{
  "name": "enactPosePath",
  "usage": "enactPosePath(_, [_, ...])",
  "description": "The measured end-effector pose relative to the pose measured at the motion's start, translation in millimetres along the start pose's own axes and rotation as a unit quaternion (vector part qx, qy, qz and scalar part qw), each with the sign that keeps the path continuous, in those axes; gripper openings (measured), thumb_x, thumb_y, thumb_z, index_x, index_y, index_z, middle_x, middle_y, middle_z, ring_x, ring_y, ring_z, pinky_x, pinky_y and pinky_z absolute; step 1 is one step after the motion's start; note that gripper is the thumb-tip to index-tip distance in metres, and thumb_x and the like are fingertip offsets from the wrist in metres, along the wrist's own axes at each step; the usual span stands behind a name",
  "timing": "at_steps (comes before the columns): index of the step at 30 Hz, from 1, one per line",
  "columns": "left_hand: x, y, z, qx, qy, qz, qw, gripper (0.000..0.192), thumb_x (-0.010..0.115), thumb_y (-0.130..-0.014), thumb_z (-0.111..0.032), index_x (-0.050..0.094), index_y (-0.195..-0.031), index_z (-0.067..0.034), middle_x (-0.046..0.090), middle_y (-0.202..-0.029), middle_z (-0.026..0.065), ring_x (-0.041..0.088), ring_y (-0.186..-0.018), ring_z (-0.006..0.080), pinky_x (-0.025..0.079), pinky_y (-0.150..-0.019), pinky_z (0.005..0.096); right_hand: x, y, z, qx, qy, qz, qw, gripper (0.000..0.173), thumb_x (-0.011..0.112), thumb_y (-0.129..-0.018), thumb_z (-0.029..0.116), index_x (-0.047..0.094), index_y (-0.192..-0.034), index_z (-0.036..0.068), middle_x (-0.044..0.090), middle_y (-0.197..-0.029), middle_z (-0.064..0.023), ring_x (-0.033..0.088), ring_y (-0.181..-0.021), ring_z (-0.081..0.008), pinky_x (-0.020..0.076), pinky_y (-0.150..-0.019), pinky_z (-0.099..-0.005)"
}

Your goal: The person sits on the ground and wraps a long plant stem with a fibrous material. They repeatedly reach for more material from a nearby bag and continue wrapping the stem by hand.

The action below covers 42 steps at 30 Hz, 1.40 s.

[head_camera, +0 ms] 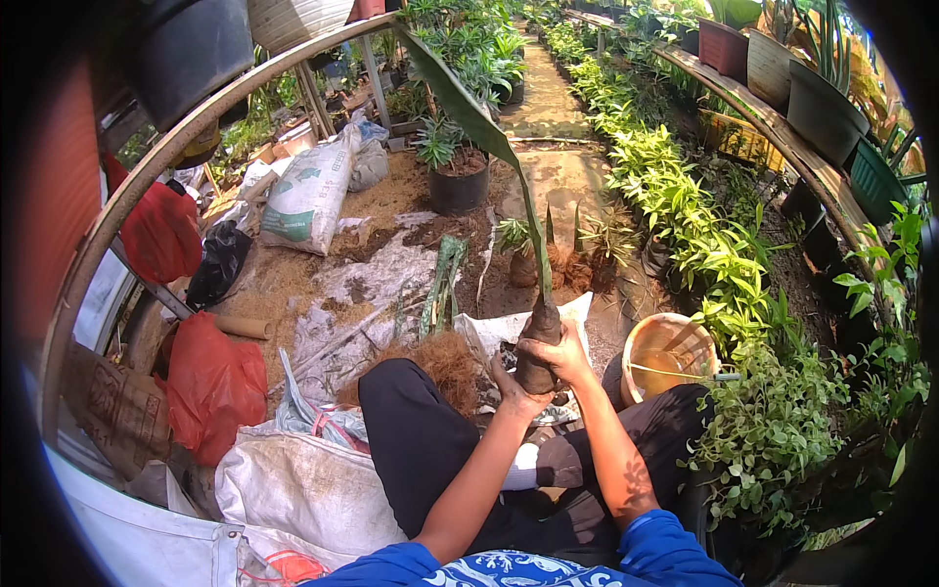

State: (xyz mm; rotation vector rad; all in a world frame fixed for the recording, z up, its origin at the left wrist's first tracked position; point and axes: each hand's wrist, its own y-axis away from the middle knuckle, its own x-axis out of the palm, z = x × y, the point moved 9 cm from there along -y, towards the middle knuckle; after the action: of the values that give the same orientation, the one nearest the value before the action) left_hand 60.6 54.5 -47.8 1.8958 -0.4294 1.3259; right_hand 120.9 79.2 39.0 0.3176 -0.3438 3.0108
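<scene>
Both hands hold one plant with a single long, stiff green leaf (480,121), probably a snake plant. Its base is a dark, tapered clump (537,376) that looks packed with soil. My left hand (519,396) supports the clump from below and the left side. Higher up, my right hand (566,355) wraps around it from the right. Under the hands lies an opened white sack (484,330) with dark soil on it. A heap of brown coconut fibre (444,367) sits beside my knee, left of the sack. Long green leaves (444,282) lie just beyond the fibre.
A bucket of brownish water (669,359) stands by my right knee. Small plants with fibre-wrapped bases (565,268) stand ahead. Leafy plants (675,198) line the right side. Red plastic bags (213,389) and a white sack (301,480) are at left. A curved rail (165,139) arches overhead-left.
</scene>
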Motion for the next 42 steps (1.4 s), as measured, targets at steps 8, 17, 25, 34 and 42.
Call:
enactPosePath(8, [15.4,8.1,-18.7,0.051,0.054,0.074,0.994,0.089,0.034,-0.083,-0.076,0.043,-0.142,-0.010,0.051,-0.139,0.0109,0.053,-0.124,0.0312,0.044,-0.103,0.0479,-0.7,-5.7,23.3,-0.077,0.001,0.022,0.997,0.064,0.083,-0.074,0.031,0.057,-0.122,-0.001,0.066,-0.111,-0.0110,0.064,-0.101,-0.0208,0.0498,-0.089,-0.0342])
enactPosePath(17, [0.9,2.9,-6.3,-0.005,0.021,-0.030,0.999,0.076,0.032,-0.085,-0.073,0.054,-0.130,-0.015,0.059,-0.127,0.0095,0.058,-0.115,0.0289,0.046,-0.099,0.0468,-0.4,4.3,15.9,-0.017,0.102,-0.032,0.994,0.026,0.078,-0.074,0.015,0.065,-0.092,0.001,0.066,-0.081,-0.0035,0.061,-0.075,-0.0130,0.0492,-0.074,-0.0304])
enactPosePath(25, [-10.6,-16.2,-19.3,0.070,-0.001,0.027,0.997,0.051,0.038,-0.096,-0.047,0.057,-0.124,-0.010,0.064,-0.117,0.0085,0.064,-0.106,0.0242,0.052,-0.092,0.0405,10.9,1.5,59.4,-0.124,0.196,-0.040,0.972,0.045,0.077,-0.077,0.021,0.063,-0.115,0.001,0.067,-0.100,-0.0040,0.062,-0.093,-0.0140,0.0487,-0.087,-0.0300])
enactPosePath(34, [6.1,-8.4,-6.5,0.042,0.014,0.052,0.998,0.047,0.038,-0.095,-0.041,0.057,-0.126,-0.011,0.063,-0.121,0.0078,0.062,-0.110,0.0264,0.051,-0.092,0.0423,-0.1,5.8,36.0,-0.003,0.197,-0.146,0.969,0.037,0.081,-0.076,0.028,0.065,-0.096,0.001,0.068,-0.083,-0.0066,0.062,-0.079,-0.0134,0.0497,-0.075,-0.0319])
enactPosePath(42, [9.7,-2.2,-13.1,0.100,0.003,0.020,0.995,0.068,0.030,-0.093,-0.058,0.043,-0.143,-0.015,0.050,-0.139,0.0087,0.051,-0.126,0.0270,0.043,-0.102,0.0444,-0.9,5.3,57.8,-0.025,0.193,-0.115,0.974,0.034,0.077,-0.082,0.025,0.064,-0.105,0.003,0.068,-0.097,-0.0040,0.063,-0.097,-0.0135,0.0481,-0.089,-0.0310])
